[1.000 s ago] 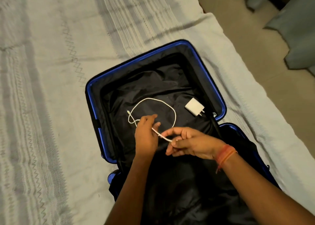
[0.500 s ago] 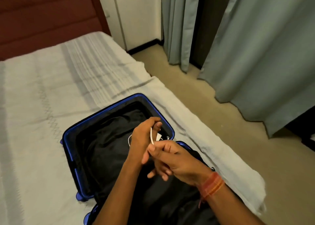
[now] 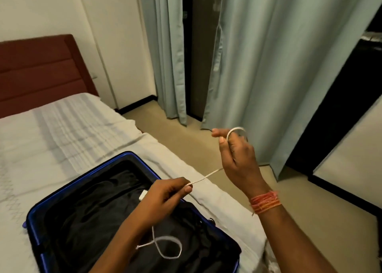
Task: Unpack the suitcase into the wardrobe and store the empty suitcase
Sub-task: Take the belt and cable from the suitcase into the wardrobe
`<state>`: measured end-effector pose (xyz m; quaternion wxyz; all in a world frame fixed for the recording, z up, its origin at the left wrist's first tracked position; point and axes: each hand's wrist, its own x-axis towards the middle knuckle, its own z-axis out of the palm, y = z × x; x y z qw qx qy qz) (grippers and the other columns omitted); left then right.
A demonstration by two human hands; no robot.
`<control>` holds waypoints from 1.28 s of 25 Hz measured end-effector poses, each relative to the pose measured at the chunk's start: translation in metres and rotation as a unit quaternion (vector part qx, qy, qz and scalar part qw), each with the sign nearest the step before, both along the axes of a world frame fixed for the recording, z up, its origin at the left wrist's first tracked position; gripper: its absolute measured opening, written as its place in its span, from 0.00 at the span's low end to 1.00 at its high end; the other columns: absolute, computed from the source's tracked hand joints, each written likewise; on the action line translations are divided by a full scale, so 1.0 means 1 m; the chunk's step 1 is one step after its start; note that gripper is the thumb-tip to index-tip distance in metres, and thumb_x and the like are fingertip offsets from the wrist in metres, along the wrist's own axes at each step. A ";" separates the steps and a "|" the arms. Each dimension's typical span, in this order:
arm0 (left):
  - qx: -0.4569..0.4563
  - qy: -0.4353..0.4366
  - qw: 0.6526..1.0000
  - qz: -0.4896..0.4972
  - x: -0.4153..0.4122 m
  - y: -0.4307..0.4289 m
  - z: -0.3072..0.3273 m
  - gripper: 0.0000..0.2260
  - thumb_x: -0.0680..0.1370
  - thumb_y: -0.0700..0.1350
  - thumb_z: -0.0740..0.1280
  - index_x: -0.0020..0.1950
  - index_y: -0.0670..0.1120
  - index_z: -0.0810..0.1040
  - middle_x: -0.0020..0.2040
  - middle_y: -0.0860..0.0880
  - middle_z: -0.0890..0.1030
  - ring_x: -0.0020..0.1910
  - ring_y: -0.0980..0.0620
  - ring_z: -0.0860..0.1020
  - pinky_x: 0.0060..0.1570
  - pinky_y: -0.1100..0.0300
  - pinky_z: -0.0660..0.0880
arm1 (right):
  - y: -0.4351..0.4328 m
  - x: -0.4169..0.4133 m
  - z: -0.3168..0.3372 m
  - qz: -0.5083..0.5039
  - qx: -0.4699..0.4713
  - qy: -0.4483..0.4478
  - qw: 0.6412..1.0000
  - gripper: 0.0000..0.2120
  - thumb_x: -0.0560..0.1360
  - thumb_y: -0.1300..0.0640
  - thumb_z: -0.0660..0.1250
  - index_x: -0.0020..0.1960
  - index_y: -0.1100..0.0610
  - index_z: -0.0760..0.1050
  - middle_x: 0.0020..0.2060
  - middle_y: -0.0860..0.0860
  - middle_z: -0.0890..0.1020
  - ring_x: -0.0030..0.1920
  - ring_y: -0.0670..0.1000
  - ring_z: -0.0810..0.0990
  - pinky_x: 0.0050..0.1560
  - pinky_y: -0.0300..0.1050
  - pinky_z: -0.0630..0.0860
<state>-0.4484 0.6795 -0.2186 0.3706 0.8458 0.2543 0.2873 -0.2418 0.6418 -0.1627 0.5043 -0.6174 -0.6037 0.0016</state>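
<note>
- The open blue suitcase (image 3: 93,210) lies on the bed (image 3: 62,138), lower left of the frame, its black lining almost bare.
- The left hand (image 3: 165,196) pinches a white charging cable (image 3: 208,175) between thumb and fingers; the right hand (image 3: 239,159) curls round its coil.
- A white charger plug (image 3: 143,195) lies inside.
- Left to do, I'd say: stow both, then store the case.

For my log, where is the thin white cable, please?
Centre of head view: thin white cable runs from left hand to right hand, above open blue suitcase.
</note>
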 end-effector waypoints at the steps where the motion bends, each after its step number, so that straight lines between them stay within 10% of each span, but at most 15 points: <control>1: 0.024 0.027 0.999 -0.027 0.011 -0.004 0.015 0.12 0.81 0.50 0.61 0.38 0.50 0.71 0.30 0.53 0.68 0.30 0.58 0.67 0.32 0.61 0.64 | -0.011 0.012 -0.007 0.015 -0.041 -0.023 0.999 0.12 0.80 0.55 0.55 0.55 0.53 0.76 0.48 0.41 0.78 0.45 0.40 0.75 0.48 0.42 0.74; 4: 0.077 0.035 0.995 -0.060 0.047 -0.012 0.052 0.08 0.80 0.50 0.63 0.41 0.55 0.74 0.32 0.57 0.72 0.32 0.59 0.71 0.33 0.61 0.68 | -0.049 0.039 -0.021 0.078 -0.199 -0.029 0.976 0.12 0.81 0.50 0.52 0.58 0.48 0.72 0.44 0.43 0.82 0.43 0.41 0.80 0.47 0.45 0.79; 7: 0.098 0.023 0.993 -0.059 0.082 -0.007 0.069 0.07 0.78 0.52 0.64 0.47 0.52 0.80 0.37 0.60 0.78 0.36 0.57 0.77 0.36 0.59 0.74 | -0.089 0.049 -0.021 0.178 -0.288 0.163 0.927 0.15 0.82 0.48 0.51 0.57 0.52 0.73 0.31 0.52 0.80 0.26 0.48 0.76 0.30 0.41 0.75; 12: -0.011 -0.004 0.993 -0.118 0.137 -0.014 0.062 0.13 0.77 0.57 0.62 0.49 0.50 0.81 0.42 0.48 0.81 0.41 0.50 0.79 0.42 0.55 0.76 | -0.140 0.049 -0.011 0.339 -0.195 0.529 0.753 0.26 0.80 0.42 0.49 0.61 0.58 0.77 0.21 0.51 0.67 0.18 0.45 0.59 0.20 0.35 0.61; 16: -0.155 -0.012 0.976 -0.154 0.169 -0.046 0.043 0.15 0.81 0.49 0.57 0.53 0.41 0.77 0.33 0.43 0.71 0.31 0.51 0.69 0.31 0.63 0.70 | -0.155 0.072 0.010 0.417 -0.066 0.619 0.662 0.25 0.77 0.44 0.62 0.70 0.56 0.69 0.37 0.54 0.79 0.18 0.41 0.59 0.19 0.33 0.56; 22: -0.274 0.044 0.945 -0.174 0.182 -0.085 0.019 0.13 0.82 0.51 0.56 0.48 0.42 0.68 0.31 0.52 0.71 0.29 0.51 0.74 0.35 0.59 0.73 | -0.142 0.112 0.047 0.198 0.095 0.507 0.834 0.24 0.80 0.58 0.55 0.75 0.47 0.57 0.57 0.52 0.81 0.31 0.44 0.80 0.31 0.37 0.77; 26: -0.246 0.149 0.935 -0.210 0.179 -0.092 0.021 0.12 0.82 0.50 0.58 0.44 0.44 0.72 0.30 0.56 0.67 0.26 0.55 0.70 0.32 0.59 0.71 | -0.128 0.138 0.031 -0.038 0.052 0.085 0.994 0.31 0.82 0.61 0.54 0.77 0.47 0.41 0.69 0.45 0.69 0.65 0.39 0.72 0.61 0.28 0.68; 29: -0.137 0.199 0.947 -0.211 0.168 -0.077 0.041 0.13 0.81 0.51 0.60 0.40 0.48 0.72 0.30 0.55 0.64 0.27 0.57 0.63 0.29 0.62 0.63 | -0.139 0.160 0.003 -0.100 -0.184 -0.181 0.961 0.32 0.83 0.54 0.51 0.74 0.36 0.33 0.51 0.53 0.80 0.47 0.52 0.80 0.51 0.50 0.79; 32: 0.018 0.180 0.970 -0.163 0.160 -0.047 0.061 0.13 0.79 0.54 0.60 0.39 0.49 0.74 0.31 0.54 0.68 0.30 0.58 0.65 0.32 0.61 0.62 | -0.157 0.158 -0.014 0.015 -0.341 -0.091 0.935 0.18 0.82 0.44 0.46 0.71 0.39 0.55 0.41 0.50 0.83 0.39 0.46 0.80 0.55 0.52 0.76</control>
